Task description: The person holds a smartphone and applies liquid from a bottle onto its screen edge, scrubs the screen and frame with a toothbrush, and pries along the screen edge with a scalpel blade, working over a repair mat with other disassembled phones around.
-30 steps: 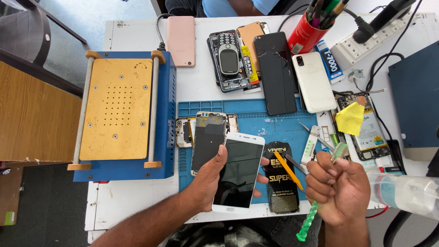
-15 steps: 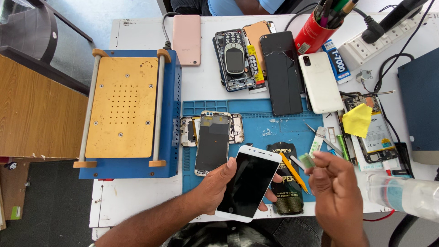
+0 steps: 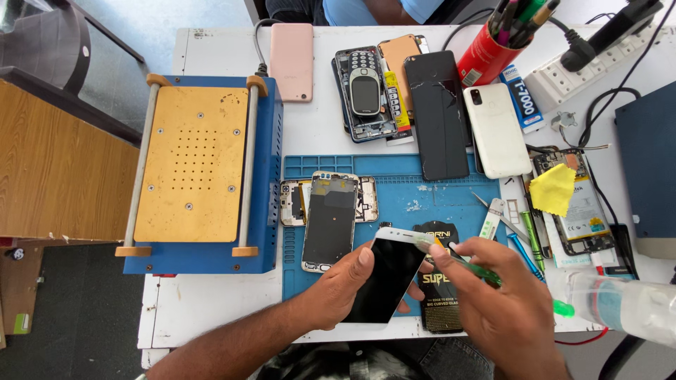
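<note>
Head view: white phone in left hand

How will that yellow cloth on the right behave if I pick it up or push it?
The yellow cloth looks thin and crumpled, so it would probably hang floppy. It seems very light and would likely slide or bunch up rather than move whole. It lies draped over an opened phone, so it may snag on that.

Phone repair workshop. White worktop w/ blue repair mat at centre, blue screen-separator hotplate at left, opened handsets and loose back covers along top. Red tool cup and power strip upper right.
</note>
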`<state>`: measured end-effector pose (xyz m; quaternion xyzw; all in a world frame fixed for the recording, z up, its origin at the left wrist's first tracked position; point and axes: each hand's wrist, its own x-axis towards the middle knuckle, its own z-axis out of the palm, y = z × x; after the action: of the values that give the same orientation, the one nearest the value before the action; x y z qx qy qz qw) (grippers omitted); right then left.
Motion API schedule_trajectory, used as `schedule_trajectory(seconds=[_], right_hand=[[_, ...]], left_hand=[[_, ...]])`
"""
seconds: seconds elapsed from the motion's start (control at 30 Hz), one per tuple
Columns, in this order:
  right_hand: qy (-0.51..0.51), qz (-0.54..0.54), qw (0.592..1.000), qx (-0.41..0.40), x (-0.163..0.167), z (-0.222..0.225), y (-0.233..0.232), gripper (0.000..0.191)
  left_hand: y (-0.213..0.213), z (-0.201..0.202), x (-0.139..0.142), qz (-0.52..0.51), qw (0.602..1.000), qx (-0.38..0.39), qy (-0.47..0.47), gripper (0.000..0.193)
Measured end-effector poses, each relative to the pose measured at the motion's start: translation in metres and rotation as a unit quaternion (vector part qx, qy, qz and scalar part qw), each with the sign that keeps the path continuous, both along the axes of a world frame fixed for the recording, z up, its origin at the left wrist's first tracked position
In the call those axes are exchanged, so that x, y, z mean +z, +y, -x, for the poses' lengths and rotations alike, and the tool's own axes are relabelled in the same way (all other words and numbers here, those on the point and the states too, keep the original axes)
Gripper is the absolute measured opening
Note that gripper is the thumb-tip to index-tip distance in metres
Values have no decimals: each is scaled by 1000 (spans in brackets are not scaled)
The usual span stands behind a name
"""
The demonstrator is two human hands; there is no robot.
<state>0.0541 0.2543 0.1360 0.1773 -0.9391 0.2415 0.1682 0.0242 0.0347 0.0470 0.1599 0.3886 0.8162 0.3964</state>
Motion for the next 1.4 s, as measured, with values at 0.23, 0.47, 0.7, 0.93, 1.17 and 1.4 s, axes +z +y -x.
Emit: schedule_trajectory(seconds=[0.23, 0.47, 0.7, 0.93, 1.17, 1.4], right_hand=[[-32, -33, 999, 6, 3, 1, 2, 58], [-2, -17, 1000, 14, 3, 0, 5, 56], [-12, -12, 1000, 13, 6, -2, 9, 58], [0, -24, 999, 39, 5, 0, 12, 57], [-9, 8, 999, 52, 3, 1, 12, 53], [-18, -6, 999, 37, 8, -5, 21, 51]], left_hand=[[7, 0, 2, 32, 999, 15, 20, 87], [8, -5, -1, 17, 1000, -8, -18, 86], [9, -8, 0, 9, 999, -33, -25, 85], [9, -7, 1, 1, 999, -26, -47, 82], [9, -6, -1, 1, 999, -39, -2, 83], [9, -8, 6, -3, 999, -41, -20, 84]])
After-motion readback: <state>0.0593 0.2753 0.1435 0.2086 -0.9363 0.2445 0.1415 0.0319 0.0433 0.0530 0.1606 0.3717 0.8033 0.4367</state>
